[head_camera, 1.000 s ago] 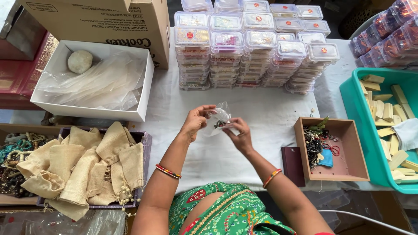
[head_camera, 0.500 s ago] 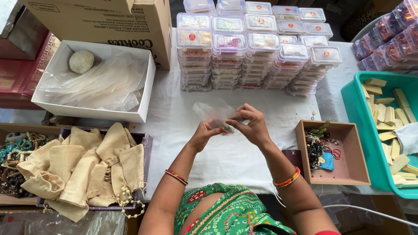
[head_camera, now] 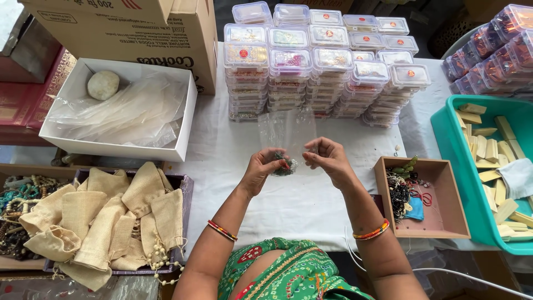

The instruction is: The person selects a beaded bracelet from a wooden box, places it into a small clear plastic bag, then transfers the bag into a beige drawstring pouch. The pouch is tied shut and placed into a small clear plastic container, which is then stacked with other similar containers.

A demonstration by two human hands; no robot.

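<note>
While both hands' fingers [head_camera: 277,161] pinch it, clear pouch [head_camera: 287,130] stands upright.

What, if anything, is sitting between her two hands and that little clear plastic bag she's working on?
Nothing visible. The left hand and the right hand both already pinch the small clear plastic bag, held above the white table cover. Dark beads sit at the bag's lower end by the left fingers.

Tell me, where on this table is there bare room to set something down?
Bare white cloth lies between the white box and the stacked clear containers, and under both hands toward the wooden tray. The burlap pouches and green bin crowd the sides.
</note>
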